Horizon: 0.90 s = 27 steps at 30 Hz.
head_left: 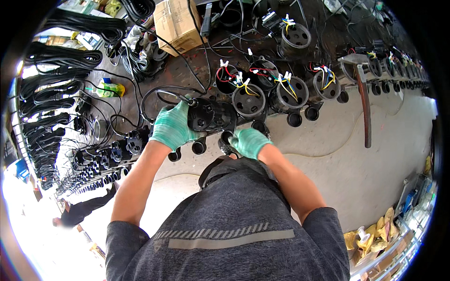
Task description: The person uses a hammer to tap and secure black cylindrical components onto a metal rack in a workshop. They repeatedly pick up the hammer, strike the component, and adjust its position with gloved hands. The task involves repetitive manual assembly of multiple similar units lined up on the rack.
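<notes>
A black cylindrical pump (216, 115) lies at the bench's front edge, with a black cable looping from its end. My left hand (173, 125), in a green knitted glove, is wrapped round the cable end of this pump. Lower on its right side, my gloved right hand (251, 142) has its fingers curled at the round black outlet (227, 136); part of the grip is hidden. Just right of it stands an open black pump housing (249, 100) with yellow and blue wires in white connectors. Another open housing (289, 92) follows beside that one.
A hammer (363, 107) with a wooden handle juts over the front edge at right. Coiled black cables (63, 56) line the left side. A cardboard box (180, 25) and a yellow-green bottle (111, 89) sit farther back. Another person (86, 208) is at far left.
</notes>
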Each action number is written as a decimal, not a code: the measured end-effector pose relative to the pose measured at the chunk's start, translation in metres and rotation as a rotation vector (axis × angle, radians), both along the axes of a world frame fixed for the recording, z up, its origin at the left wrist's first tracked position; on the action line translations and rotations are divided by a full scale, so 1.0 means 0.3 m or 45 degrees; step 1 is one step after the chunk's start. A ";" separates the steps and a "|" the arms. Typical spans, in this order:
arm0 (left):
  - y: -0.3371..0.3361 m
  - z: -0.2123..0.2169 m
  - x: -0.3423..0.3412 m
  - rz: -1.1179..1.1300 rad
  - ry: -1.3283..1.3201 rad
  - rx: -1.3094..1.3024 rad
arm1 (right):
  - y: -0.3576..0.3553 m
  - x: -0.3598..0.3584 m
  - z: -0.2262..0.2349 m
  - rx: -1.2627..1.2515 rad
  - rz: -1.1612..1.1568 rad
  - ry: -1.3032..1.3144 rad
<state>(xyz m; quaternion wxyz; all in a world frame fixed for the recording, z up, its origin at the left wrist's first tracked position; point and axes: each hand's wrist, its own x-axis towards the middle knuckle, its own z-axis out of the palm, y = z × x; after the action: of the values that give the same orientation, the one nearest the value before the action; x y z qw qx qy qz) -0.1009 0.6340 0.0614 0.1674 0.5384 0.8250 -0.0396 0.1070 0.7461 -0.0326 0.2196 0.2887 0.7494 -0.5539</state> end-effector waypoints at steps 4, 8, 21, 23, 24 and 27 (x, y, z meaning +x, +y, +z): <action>0.025 0.031 -0.009 0.032 -0.053 -0.165 | 0.084 -0.062 0.181 0.685 -0.238 0.762; 0.010 0.073 -0.036 -0.005 -0.249 -0.142 | 0.139 -0.188 0.212 0.512 0.053 0.644; 0.064 -0.066 -0.042 0.385 -0.740 0.241 | 0.113 -0.214 0.176 0.278 0.040 0.448; 0.050 -0.064 -0.029 0.445 -0.800 0.322 | 0.110 -0.217 0.192 0.293 0.067 0.414; 0.048 -0.073 -0.027 0.449 -0.809 0.357 | 0.111 -0.218 0.199 0.302 0.079 0.397; 0.042 -0.094 -0.027 0.447 -0.821 0.425 | 0.113 -0.213 0.181 0.256 0.052 0.477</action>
<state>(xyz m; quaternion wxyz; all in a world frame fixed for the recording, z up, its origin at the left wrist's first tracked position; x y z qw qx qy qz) -0.1089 0.6466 0.0334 0.3320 0.3940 0.8047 0.2951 0.0430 0.7799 0.0215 0.0578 0.1859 0.8343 -0.5158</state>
